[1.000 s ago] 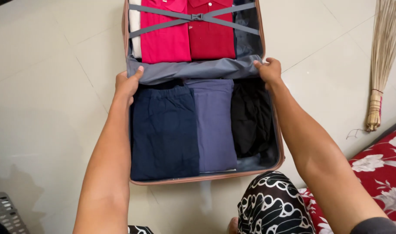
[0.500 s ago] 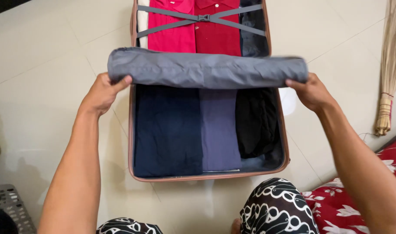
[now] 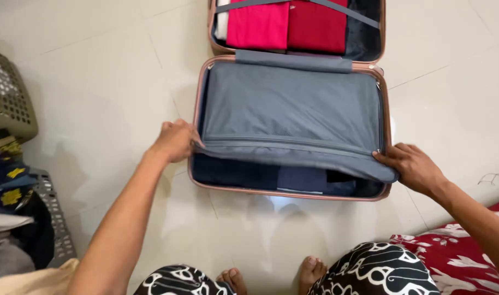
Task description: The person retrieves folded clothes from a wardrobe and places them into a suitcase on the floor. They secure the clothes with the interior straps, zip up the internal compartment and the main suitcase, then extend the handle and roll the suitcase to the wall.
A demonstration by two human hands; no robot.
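Bare forearms, bare feet, black-and-white patterned trousers, no sleeves visible

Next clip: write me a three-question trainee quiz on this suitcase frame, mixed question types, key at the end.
1. True or false: the grey divider flap fully covers the folded clothes in the near half of the suitcase.
2. Which hand holds the flap's near right corner: A) left hand B) right hand?
3. Fill in: the far half holds a pink shirt beside a ____ one.

Key: 1 false, a strip of clothes shows along the near edge; 2 B; 3 dark red.
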